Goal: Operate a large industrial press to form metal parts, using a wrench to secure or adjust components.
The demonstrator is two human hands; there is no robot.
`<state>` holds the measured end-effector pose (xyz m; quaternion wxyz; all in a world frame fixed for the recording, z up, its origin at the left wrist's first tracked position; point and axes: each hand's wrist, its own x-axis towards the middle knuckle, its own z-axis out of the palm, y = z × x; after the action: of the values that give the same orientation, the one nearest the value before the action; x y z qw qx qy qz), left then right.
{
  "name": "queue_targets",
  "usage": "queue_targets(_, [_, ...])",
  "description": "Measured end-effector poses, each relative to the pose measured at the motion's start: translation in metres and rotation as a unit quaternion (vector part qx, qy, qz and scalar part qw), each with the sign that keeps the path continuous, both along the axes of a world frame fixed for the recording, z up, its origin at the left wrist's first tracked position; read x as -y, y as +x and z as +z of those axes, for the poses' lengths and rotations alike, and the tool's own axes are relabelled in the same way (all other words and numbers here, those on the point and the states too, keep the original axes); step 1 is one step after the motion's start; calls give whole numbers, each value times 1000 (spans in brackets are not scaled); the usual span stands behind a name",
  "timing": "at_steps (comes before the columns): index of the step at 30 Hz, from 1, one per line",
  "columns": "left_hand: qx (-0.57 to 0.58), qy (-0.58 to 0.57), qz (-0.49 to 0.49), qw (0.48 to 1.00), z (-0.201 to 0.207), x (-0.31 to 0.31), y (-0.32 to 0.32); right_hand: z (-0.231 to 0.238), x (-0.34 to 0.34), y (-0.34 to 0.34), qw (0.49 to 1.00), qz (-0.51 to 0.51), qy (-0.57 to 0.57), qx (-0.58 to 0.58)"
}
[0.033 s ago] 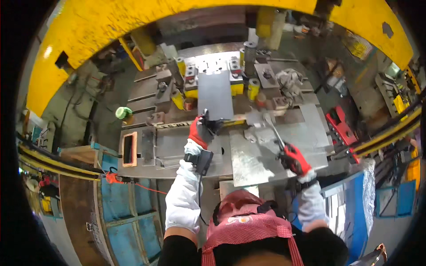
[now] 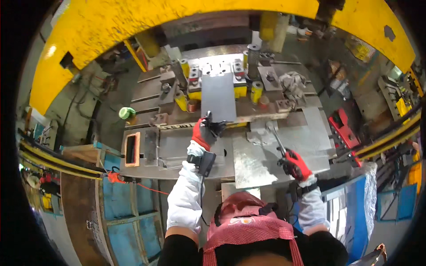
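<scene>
My left hand, in a red and black glove, is closed on the near edge of a flat grey metal sheet. The sheet's far end rests at the bright die plate, where several holes show. To the right, my right hand, gloved alike, is wrapped round the handle of a long metal tool with a wrench-like head. That head points away from me over a thin metal sheet on the bench; whether it touches is unclear.
Yellow posts and dark guide pillars flank the die. A yellow press frame arches over the far side. Left lie stacked sheets and a framed slot; a crumpled rag and red tool are right.
The whole view has shifted slightly down and right. My left hand stays on the metal sheet's edge. The tool's head in my right hand has come slightly nearer to me.
</scene>
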<state>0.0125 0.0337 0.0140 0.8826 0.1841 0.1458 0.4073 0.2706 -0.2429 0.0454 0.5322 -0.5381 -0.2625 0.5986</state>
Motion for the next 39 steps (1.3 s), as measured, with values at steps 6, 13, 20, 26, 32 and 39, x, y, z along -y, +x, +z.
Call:
queue_targets(6, [-103, 191, 125, 968, -15, -8, 8, -71, -16, 1, 997, -43, -52, 25])
queue_targets(13, [-74, -36, 63, 995, 8, -71, 27, -52, -14, -9, 994, -91, -60, -12])
queue_targets(20, [-138, -68, 96, 983, 56, -58, 57, -43, 14, -6, 984, -161, -71, 5])
queue_targets(26, [-87, -57, 21, 994, 65, -49, 39, -97, 20, 13, 963, -228, -38, -136])
queue_targets(32, [-258, 151, 113, 947, 52, 23, -47, -102, 18, 9, 967, -229, -70, -83])
queue_targets(39, [-528, 201, 432, 703, -70, 146, -181, -120, 17, 18, 967, -218, -72, -110])
